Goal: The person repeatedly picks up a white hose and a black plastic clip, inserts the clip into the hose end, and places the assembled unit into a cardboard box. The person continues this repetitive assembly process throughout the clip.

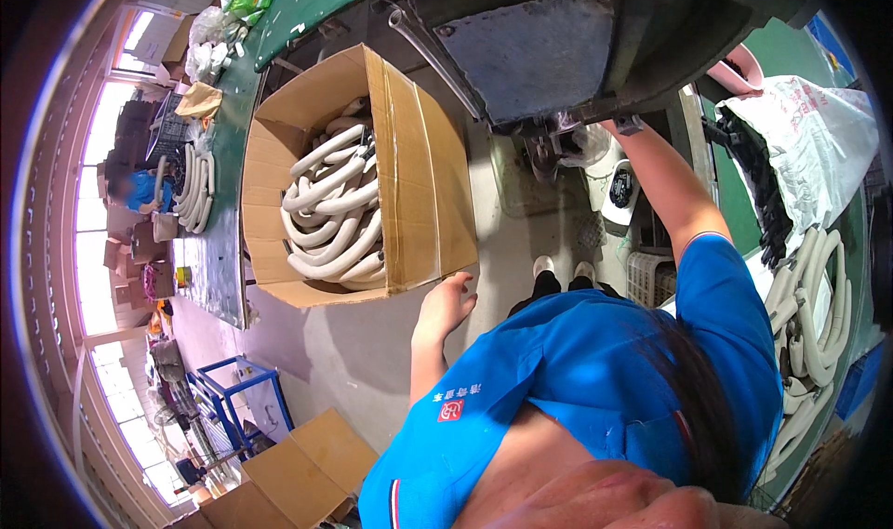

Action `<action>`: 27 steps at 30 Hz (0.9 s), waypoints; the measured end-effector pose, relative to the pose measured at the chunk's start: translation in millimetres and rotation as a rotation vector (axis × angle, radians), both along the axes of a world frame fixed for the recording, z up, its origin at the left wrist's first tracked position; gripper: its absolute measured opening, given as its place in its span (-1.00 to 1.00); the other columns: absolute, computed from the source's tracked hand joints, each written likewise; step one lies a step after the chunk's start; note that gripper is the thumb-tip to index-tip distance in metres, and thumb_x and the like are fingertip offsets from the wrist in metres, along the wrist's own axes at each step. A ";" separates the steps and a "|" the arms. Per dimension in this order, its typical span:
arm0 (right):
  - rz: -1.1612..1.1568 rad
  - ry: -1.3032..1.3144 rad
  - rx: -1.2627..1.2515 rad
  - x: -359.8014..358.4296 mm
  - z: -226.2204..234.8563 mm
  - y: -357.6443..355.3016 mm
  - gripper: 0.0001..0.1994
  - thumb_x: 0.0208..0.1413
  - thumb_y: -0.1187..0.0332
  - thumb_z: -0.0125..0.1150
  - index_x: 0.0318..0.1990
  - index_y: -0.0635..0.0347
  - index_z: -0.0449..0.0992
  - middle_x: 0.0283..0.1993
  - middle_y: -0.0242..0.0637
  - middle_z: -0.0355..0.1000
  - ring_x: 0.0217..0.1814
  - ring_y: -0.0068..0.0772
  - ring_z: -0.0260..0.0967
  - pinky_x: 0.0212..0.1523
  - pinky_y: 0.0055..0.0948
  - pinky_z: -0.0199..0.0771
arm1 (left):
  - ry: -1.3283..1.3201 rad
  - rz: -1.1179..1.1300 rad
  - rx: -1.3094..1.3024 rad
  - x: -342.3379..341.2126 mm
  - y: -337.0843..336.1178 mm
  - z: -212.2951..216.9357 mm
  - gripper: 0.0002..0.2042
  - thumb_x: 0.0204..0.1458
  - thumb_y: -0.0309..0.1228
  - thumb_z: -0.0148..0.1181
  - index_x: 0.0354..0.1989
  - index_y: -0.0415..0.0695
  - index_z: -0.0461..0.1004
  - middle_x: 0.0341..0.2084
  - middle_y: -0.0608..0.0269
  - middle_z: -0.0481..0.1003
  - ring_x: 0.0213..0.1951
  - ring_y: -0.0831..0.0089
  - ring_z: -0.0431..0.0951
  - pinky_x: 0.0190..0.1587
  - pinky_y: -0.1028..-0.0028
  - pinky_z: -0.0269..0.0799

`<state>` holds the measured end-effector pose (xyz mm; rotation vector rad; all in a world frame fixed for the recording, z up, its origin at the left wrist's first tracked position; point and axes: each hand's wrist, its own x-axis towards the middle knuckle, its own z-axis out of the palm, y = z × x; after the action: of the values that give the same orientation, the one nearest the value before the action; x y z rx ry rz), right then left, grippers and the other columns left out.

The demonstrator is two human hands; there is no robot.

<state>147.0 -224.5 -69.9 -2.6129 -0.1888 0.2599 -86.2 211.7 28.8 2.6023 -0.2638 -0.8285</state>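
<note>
My left hand (448, 304) hangs beside the lower corner of a tall open cardboard box (423, 176), its fingers loosely bent and thumb apart, with nothing in it. Many pale grey, curved hoses (339, 204) fill the box, some with dark ends. On the other side, my right forearm (674, 190) reaches up to the underside of a dark machine (526, 55) with a worn grey plate. The machine's edge hides my right hand and whatever it touches.
More pale hoses (811, 306) lie at the right, near a white sack (805, 125) and a pink bin (739, 69). Left of the box runs a green workbench (228, 259), with a person in blue (144, 190) beyond. A blue metal cart (244, 394) and cardboard flaps (312, 464) occupy the lower left.
</note>
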 end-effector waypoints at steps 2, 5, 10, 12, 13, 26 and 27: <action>-0.017 -0.009 0.008 3.1 -0.1 -3.8 -0.69 0.10 0.21 -0.05 -0.18 0.23 0.49 -0.12 0.04 0.47 -0.05 0.10 0.41 -0.01 -0.10 0.38 | -0.007 0.003 -0.005 0.4 -0.2 -0.6 -0.61 -0.08 -0.33 0.22 -0.03 -0.09 0.42 -0.29 0.06 0.55 -0.15 0.12 0.54 -0.09 0.27 0.43; -0.058 -0.034 0.027 7.6 -2.4 -7.1 -0.70 0.11 0.21 -0.06 -0.19 0.23 0.50 -0.13 0.05 0.47 -0.06 0.11 0.41 -0.02 -0.10 0.38 | -0.020 -0.023 0.000 0.6 0.2 -1.1 -0.61 -0.08 -0.33 0.22 -0.03 -0.09 0.42 -0.29 0.07 0.55 -0.15 0.12 0.54 -0.09 0.28 0.43; -0.277 -0.266 0.115 0.9 -11.7 -11.4 -0.70 0.12 0.22 -0.07 -0.22 0.24 0.50 -0.15 0.05 0.47 -0.08 0.12 0.42 -0.03 -0.10 0.39 | -0.013 0.008 0.015 -4.7 2.6 -0.5 -0.61 -0.09 -0.33 0.21 -0.03 -0.08 0.42 -0.26 0.09 0.55 -0.14 0.12 0.53 -0.09 0.26 0.44; -0.345 -0.407 0.138 -10.6 -20.3 -2.7 -0.70 0.12 0.23 -0.08 -0.23 0.24 0.51 -0.16 0.06 0.48 -0.09 0.13 0.42 -0.03 -0.09 0.40 | 0.002 0.018 0.024 -7.2 4.0 -0.7 -0.60 -0.10 -0.32 0.20 -0.02 -0.07 0.42 -0.25 0.09 0.55 -0.14 0.12 0.53 -0.08 0.26 0.44; -0.337 -0.438 0.132 -17.7 -26.2 5.4 -0.70 0.12 0.23 -0.08 -0.23 0.24 0.51 -0.16 0.06 0.48 -0.09 0.13 0.42 -0.04 -0.09 0.40 | 0.015 0.020 0.027 -8.5 4.4 -0.8 -0.60 -0.10 -0.32 0.20 -0.02 -0.07 0.42 -0.24 0.09 0.55 -0.14 0.12 0.53 -0.08 0.26 0.44; -0.157 -0.224 0.001 -43.4 -80.8 53.4 -0.68 0.11 0.24 -0.09 -0.32 0.30 0.52 -0.25 0.15 0.47 -0.14 0.16 0.43 -0.10 -0.08 0.40 | -0.050 -0.071 -0.049 -0.7 -7.2 1.9 -0.61 -0.10 -0.30 0.18 -0.03 -0.07 0.44 -0.31 0.05 0.54 -0.19 0.11 0.54 -0.10 0.27 0.44; -0.285 -0.188 0.161 -43.1 -87.1 47.9 -0.64 0.11 0.18 -0.10 -0.32 0.33 0.52 -0.24 0.17 0.47 -0.12 0.18 0.41 -0.09 -0.07 0.37 | -0.044 -0.075 -0.041 -0.5 -7.9 1.3 -0.61 -0.10 -0.30 0.18 -0.03 -0.08 0.44 -0.31 0.04 0.54 -0.19 0.11 0.54 -0.10 0.27 0.44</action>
<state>103.9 -176.6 -157.0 -2.4622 0.0956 -0.0974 -86.7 203.8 30.1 2.5887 -0.3889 -0.7830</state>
